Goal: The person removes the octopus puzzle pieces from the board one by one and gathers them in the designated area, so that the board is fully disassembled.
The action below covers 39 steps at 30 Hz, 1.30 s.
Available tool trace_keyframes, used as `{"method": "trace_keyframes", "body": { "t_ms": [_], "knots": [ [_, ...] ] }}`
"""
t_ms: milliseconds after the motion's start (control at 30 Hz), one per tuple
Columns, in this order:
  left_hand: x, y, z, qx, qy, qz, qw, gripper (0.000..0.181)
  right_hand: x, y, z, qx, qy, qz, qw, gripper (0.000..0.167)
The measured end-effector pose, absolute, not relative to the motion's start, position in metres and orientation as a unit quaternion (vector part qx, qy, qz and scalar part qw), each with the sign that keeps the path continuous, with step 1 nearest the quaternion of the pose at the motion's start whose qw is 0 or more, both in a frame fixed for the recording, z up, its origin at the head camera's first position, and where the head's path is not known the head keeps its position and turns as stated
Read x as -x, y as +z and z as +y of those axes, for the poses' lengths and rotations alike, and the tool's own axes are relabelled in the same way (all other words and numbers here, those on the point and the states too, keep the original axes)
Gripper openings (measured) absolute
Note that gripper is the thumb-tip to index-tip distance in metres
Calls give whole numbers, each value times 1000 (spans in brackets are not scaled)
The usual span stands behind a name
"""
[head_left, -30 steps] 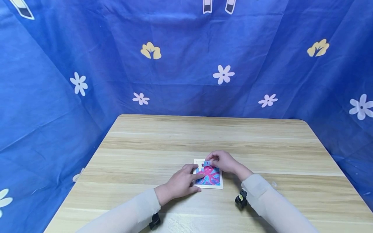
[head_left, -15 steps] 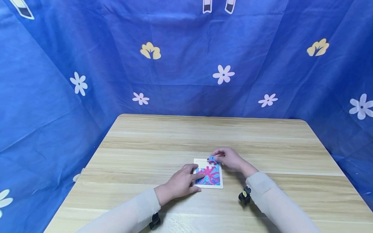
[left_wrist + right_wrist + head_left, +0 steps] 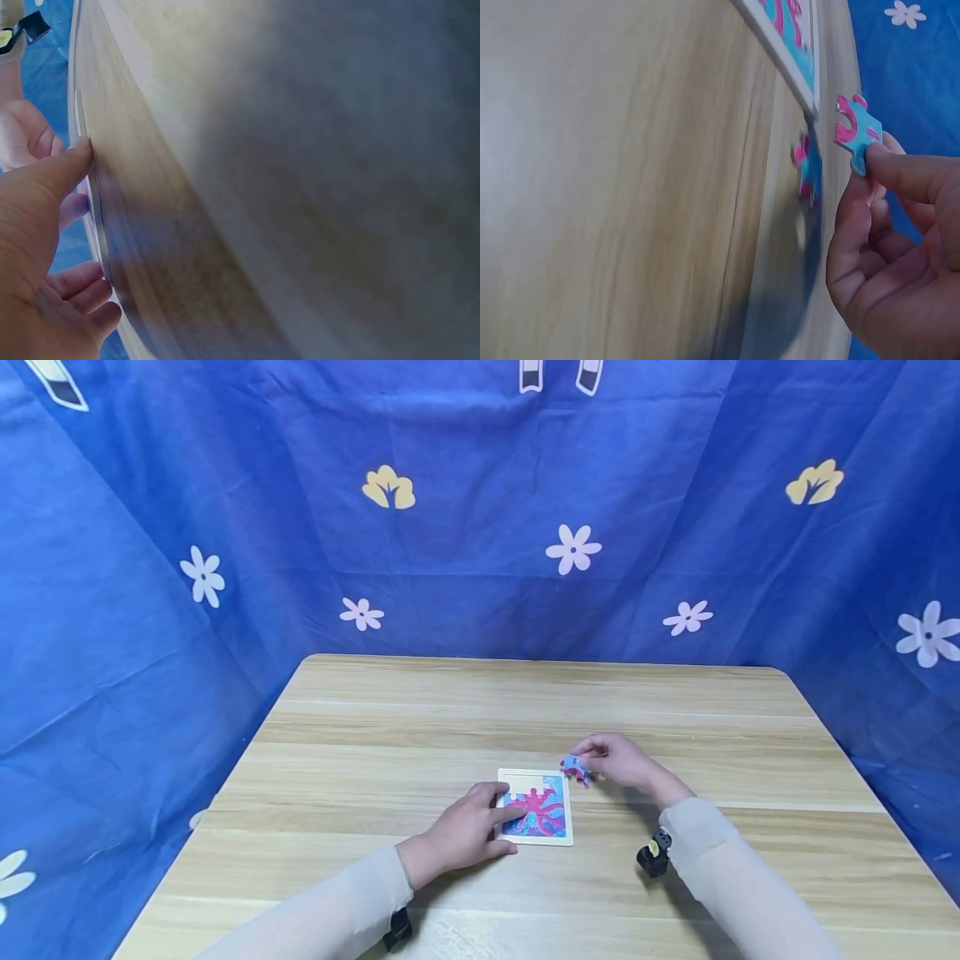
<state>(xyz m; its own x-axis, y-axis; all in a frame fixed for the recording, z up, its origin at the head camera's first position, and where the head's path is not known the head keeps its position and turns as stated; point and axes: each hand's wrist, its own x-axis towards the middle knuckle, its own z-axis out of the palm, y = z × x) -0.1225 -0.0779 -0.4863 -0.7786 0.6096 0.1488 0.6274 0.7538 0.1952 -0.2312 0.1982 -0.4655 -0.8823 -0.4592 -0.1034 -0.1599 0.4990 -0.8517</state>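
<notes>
A small square puzzle board (image 3: 534,840) with a white frame and a pink octopus picture lies on the table; its upper left part shows bare. My left hand (image 3: 467,828) rests across the board's left side, fingers spread, index finger on the picture. Just right of the board's upper corner, my right hand (image 3: 618,762) pinches a blue and pink puzzle piece (image 3: 573,762). In the right wrist view this piece (image 3: 861,133) is held between thumb and fingers above the table, and another piece (image 3: 807,171) lies on the wood beside the board.
The wooden table (image 3: 450,702) spreads around the board. A blue cloth (image 3: 465,543) with white flowers and yellow shapes hangs behind the table and at its sides.
My right hand has lifted the piece from the board's upper part and moved right with it, past the frame. More bare board shows there. My left hand has stayed in place.
</notes>
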Motion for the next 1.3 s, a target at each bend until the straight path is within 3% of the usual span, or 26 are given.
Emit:
{"method": "trace_keyframes", "body": {
  "t_ms": [867,1300],
  "knots": [
    [123,-484,-78,326,-118,-937,34,52,240,-458,256,146,-439,853,242,22],
    [123,-486,-77,327,-126,-935,43,51,241,-462,259,144,-427,865,219,20]
  ]
}}
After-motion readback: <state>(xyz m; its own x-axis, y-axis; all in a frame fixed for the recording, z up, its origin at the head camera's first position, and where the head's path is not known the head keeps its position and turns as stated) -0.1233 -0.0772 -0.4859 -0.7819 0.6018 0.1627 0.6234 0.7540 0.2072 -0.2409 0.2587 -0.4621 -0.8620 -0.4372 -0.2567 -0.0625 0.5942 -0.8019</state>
